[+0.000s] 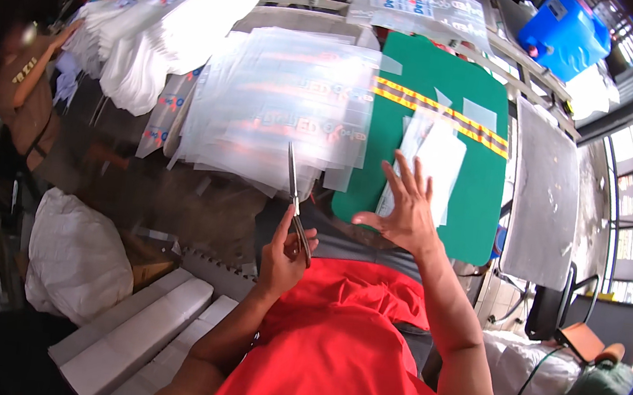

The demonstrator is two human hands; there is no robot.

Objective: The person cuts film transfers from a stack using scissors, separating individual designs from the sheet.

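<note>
My left hand (284, 260) grips a pair of metal scissors (293, 180), blades pointing away from me and up toward the stacked sheets. My right hand (410, 213) is spread, fingers apart, over the near end of some white strips (438, 160); whether it touches them I cannot tell. Those strips lie on a green board (477, 199), which a yellow-and-black striped band (470, 130) crosses. Left of the board sits a wide stack of translucent printed plastic sheets (273, 100), its edges uneven.
White bundled material (189, 14) is heaped at far left, with another person (31, 83) beside it. A blue jug (565, 35) stands at far right, beyond a grey panel (545, 191). Long white boxes (140, 333) and a white sack (79, 257) are at lower left.
</note>
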